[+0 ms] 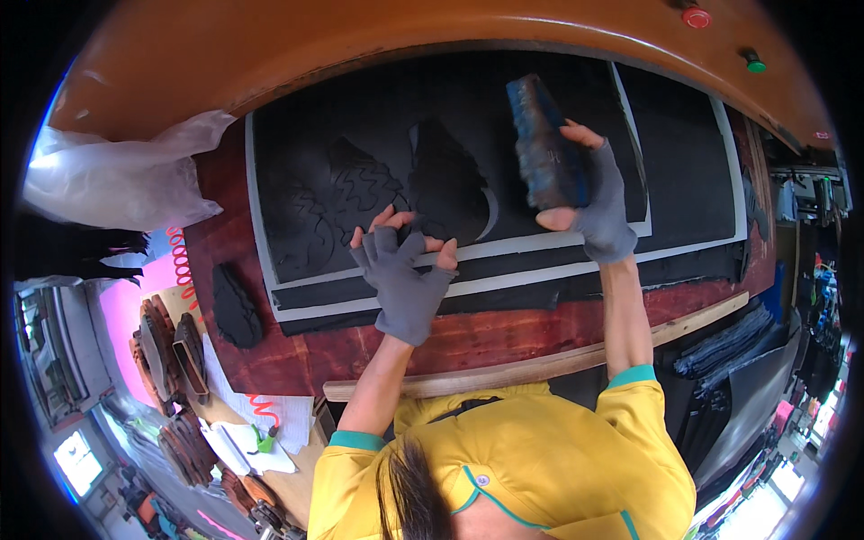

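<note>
Blue and brown block was in the right hand

Gray gloves with bare fingertips covered both hands. The right hand was curled around the long block, with the thumb at its near end and the fingers on its right side. The block was a bit right of the middle of the black sheets. It looked a little blurry, and it was hard to tell if its bottom touched them.

The left hand had its palm down and its fingers a little apart. Its fingertips were by the near end of the cut shapes. It was hard to tell if they touched. One shape had wavy lines, and another, closer to the block, had a pale curve beside it.

The sheets lay in a stack with pale edges on a dark red bench. A wood strip ran along the near side. A small black piece sat at the left. Past it were a red curly cord and some brown pieces. Clear plastic was bunched up at the far left. Along the far side was a big orange beam with a red button and a green button.
</note>
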`<state>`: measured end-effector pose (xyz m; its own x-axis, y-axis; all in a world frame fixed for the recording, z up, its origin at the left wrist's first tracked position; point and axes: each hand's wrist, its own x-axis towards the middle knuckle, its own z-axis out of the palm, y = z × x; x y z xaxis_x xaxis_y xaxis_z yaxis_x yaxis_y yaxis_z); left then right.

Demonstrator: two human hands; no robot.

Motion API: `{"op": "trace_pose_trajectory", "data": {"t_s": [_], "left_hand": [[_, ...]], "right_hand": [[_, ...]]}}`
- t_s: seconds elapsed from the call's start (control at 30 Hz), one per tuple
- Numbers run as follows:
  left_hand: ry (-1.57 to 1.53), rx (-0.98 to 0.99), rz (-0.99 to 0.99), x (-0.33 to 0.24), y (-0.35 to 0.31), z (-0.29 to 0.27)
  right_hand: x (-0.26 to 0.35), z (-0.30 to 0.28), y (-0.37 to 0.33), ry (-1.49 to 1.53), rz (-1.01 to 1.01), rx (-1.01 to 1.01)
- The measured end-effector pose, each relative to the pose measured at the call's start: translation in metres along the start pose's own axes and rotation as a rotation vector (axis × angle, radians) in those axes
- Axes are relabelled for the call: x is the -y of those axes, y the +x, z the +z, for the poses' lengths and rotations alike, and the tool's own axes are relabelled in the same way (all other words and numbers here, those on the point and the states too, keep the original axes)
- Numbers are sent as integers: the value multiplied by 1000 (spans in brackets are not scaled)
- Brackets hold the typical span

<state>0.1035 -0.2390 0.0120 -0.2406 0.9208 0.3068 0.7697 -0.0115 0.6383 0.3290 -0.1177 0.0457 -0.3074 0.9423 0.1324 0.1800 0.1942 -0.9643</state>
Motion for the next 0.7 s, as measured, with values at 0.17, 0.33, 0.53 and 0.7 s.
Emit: {"op": "trace_pose_trajectory", "data": {"t_s": [0.17,0.33,0.53,0.7], "left_hand": [[-18,-158,35,-3,-10,8],[253,-78,205,0,-19,17],[312,-105,250,8,7,33],[300,-187,307,19,60,44]], "right_hand": [[-3,-2,-18,-710,-150,26],[-17,-4,-44,-623,-300,-57],[-47,-19,-26,-577,-276,-65],[-50,-8,34,-485,-282,-124]]}}
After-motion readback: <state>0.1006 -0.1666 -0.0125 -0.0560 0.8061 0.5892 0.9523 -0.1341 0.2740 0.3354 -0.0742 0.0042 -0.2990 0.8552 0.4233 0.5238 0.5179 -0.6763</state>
